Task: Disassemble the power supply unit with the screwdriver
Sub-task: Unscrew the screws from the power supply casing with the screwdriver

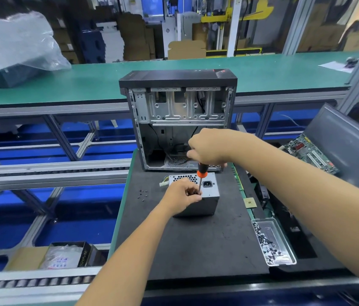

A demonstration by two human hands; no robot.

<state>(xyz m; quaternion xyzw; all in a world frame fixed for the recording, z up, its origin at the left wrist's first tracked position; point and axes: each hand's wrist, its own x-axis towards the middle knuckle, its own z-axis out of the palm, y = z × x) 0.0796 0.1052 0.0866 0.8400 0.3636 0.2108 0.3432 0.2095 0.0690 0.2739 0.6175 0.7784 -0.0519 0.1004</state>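
Black foam mat [196, 244], covering the bench under both hands.

Loose screws [142, 194]: small cluster on the mat, left of the left fingers, apart from them.

Left hand [179, 198]: fingers curled over the top near corner of the power supply unit [205, 203], thumb and forefinger pinched in beside the screwdriver's tip; exact hold on the tip not discernible.

Power supply unit: grey metal box, upright on the mat, vent grille and power socket on its upper face, directly beneath the left fingers; white connector and wires poking out behind it, left side.

Screwdriver [201, 175]: black handle, orange collar, thin shaft; held near vertical, tip down at the unit's top face right by the left fingertips.

Right hand [209, 147]: fingers wrapped tight round the handle's top, above the left fingers.

Computer case [177, 120]: open, bare metal inside, black top; standing just behind the right fingers.

Clear tray [273, 244]: holding many small screws, on the mat well right of and nearer than both hands.

Circuit board [311, 152]: green, far right of the right fingers, leaning by a grey panel [348, 142].
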